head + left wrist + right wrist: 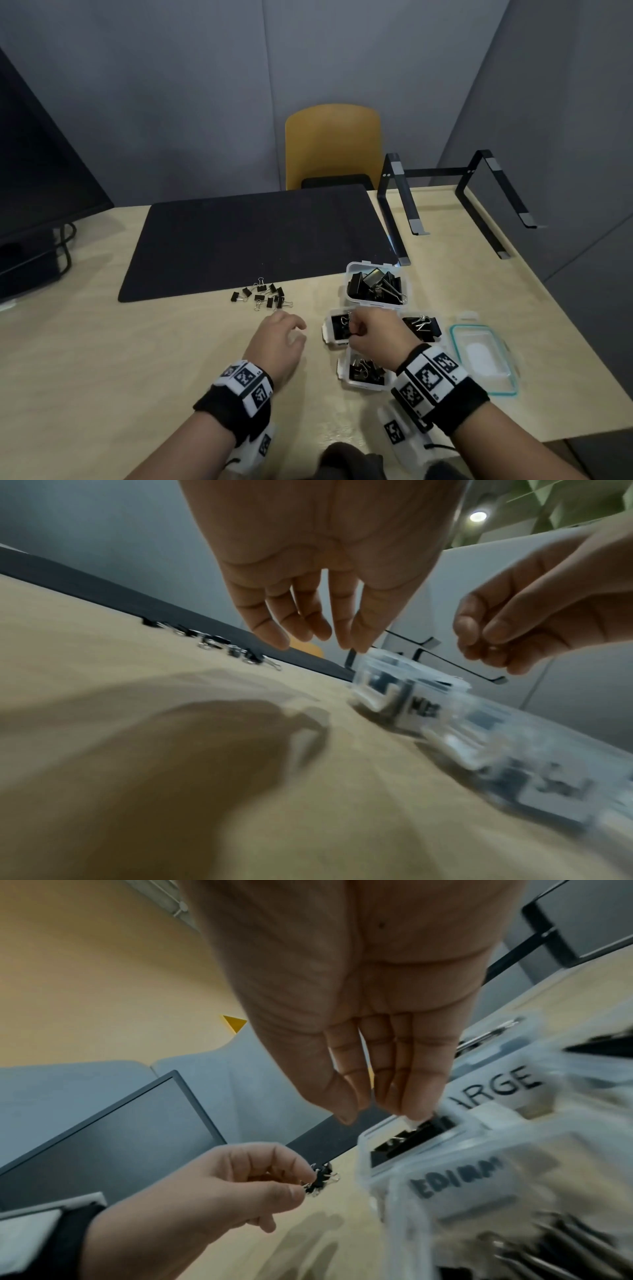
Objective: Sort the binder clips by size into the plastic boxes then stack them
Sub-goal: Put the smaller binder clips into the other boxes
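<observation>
Several small black binder clips lie loose on the table near the dark mat's front edge. My left hand hovers just in front of them, fingers loosely curled and holding nothing. My right hand is curled over a small clear box and seems to pinch a small clip, mostly hidden. Its fingertips reach the box rim. A box of large clips stands behind, a medium box in front, and another box to the right.
A dark mat covers the table's middle. A clear lid with a teal seal lies at the right. A black laptop stand stands at the back right, a monitor at the left and a yellow chair behind the table.
</observation>
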